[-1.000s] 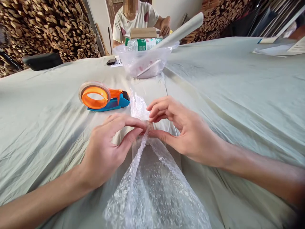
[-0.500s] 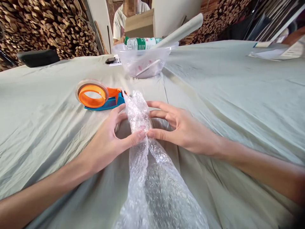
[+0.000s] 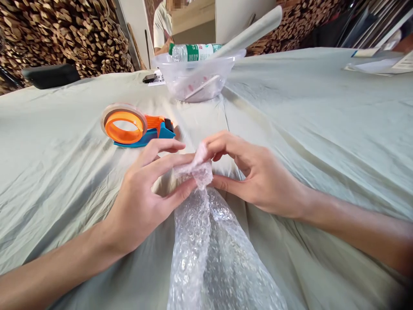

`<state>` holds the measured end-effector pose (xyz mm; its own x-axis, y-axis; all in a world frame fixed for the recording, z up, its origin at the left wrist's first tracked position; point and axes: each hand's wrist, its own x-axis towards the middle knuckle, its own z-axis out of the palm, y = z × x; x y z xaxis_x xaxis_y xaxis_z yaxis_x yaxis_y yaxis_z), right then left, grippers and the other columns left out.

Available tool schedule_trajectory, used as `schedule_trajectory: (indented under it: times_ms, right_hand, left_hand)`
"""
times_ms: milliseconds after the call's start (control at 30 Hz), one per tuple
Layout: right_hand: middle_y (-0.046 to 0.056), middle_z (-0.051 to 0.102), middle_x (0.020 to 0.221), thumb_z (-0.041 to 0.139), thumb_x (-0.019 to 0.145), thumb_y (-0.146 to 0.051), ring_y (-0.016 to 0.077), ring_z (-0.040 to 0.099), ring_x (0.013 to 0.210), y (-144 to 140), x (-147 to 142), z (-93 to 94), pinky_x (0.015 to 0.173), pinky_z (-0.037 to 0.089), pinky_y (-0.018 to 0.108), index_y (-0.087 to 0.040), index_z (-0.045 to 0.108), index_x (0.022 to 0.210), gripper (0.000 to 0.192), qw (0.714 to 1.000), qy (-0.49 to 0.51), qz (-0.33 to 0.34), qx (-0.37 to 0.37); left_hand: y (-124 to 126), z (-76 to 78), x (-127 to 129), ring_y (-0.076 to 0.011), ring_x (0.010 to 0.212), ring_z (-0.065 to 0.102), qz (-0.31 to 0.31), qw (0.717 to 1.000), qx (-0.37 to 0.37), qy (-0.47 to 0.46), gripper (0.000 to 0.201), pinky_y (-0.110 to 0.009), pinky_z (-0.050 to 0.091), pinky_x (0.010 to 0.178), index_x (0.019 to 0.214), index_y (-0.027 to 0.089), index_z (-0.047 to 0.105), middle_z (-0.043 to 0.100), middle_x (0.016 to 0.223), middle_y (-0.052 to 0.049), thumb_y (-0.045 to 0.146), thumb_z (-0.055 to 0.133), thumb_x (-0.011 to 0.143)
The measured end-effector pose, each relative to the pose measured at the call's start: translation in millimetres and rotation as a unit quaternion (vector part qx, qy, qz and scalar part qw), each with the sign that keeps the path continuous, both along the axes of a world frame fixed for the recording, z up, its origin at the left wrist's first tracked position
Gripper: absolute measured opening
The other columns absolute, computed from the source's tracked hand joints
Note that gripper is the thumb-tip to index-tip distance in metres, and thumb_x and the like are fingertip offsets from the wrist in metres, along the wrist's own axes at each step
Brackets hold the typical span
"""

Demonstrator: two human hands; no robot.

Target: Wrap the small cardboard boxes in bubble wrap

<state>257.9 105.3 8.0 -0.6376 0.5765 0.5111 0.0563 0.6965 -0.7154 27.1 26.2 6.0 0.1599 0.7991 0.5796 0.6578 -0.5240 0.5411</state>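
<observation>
Since half a second ago the far end of the bubble wrap (image 3: 206, 241) has been bunched down into a short crumpled tuft, where before it stood longer between flatter hands. The tuft is pinched from both sides: the left hand (image 3: 145, 193) is closed on it with thumb below and fingers above, and the right hand (image 3: 258, 176) is closed on it likewise, fingers curled over the top. The rest of the wrap is spread toward the camera, lying on the grey-green cloth (image 3: 322, 129) by which the table is covered; the cloth is creased throughout. Just beyond the left hand an orange and blue tape dispenser (image 3: 137, 127) is laid flat. Further off a clear plastic bowl (image 3: 196, 75) is set, with a green-labelled bottle (image 3: 193, 51) and a pale rolled sheet (image 3: 251, 32) resting across it. Stacked cut wood (image 3: 64, 34) is seen behind, and a seated person (image 3: 163, 26) holding a cardboard box (image 3: 193, 21).
</observation>
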Motion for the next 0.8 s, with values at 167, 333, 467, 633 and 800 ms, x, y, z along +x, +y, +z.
schedule_trajectory:
  times_ms: [167,333,467,633,800]
  right_hand:
    - [0.001,0.073,0.112,0.085,0.099,-0.032,0.0177,0.064,0.097,0.2,-1.0,-3.4,0.093,0.056,0.035,-0.025,0.069,0.111,0.021,1.000,0.015,-0.002,0.025]
    - [0.006,0.071,0.117,0.070,0.102,-0.012,0.0117,0.069,0.097,3.5,4.9,-2.9,0.092,0.059,0.027,-0.016,0.073,0.111,0.010,0.995,-0.001,0.028,0.092]
    - [0.010,0.069,0.131,0.050,0.093,0.008,0.0123,0.071,0.117,11.7,9.3,-3.1,0.105,0.058,0.025,-0.012,0.070,0.126,0.043,0.986,-0.049,0.071,0.139]
    - [0.018,0.061,0.145,0.068,0.101,-0.007,0.0205,0.058,0.145,13.6,11.5,-6.0,0.128,0.046,0.032,-0.007,0.057,0.144,0.044,0.975,-0.111,0.101,0.166]
    - [0.018,0.060,0.150,0.070,0.100,-0.007,0.0235,0.057,0.147,7.8,9.3,-6.3,0.129,0.046,0.037,-0.010,0.054,0.146,0.048,0.970,-0.129,0.073,0.191]
  left_hand:
    - [-1.1,0.3,0.4,-0.0168,0.110,0.073,-0.019,0.992,0.100,0.069,0.017,-0.034,0.061,0.100,0.113,0.023,0.073,0.074,0.118,-0.005,0.013,0.077,0.100]
    - [4.1,3.5,-16.2,-0.0126,0.108,0.073,-0.102,0.967,0.164,0.165,0.021,-0.026,0.059,0.100,0.114,0.017,0.071,0.076,0.116,-0.004,0.001,0.069,0.101]
    - [7.6,9.2,-35.6,-0.0168,0.135,0.066,-0.157,0.942,0.125,0.270,0.047,-0.028,0.051,0.117,0.141,0.016,0.064,0.068,0.139,-0.008,-0.005,0.061,0.099]
    - [7.3,11.8,-40.9,-0.0227,0.138,0.060,-0.137,0.932,0.099,0.322,0.040,-0.032,0.050,0.115,0.146,0.014,0.056,0.060,0.144,-0.012,0.021,0.065,0.107]
    - [9.1,8.2,-35.4,-0.0261,0.129,0.064,-0.129,0.926,0.139,0.326,0.038,-0.036,0.055,0.107,0.142,0.010,0.056,0.063,0.139,-0.015,0.033,0.062,0.112]
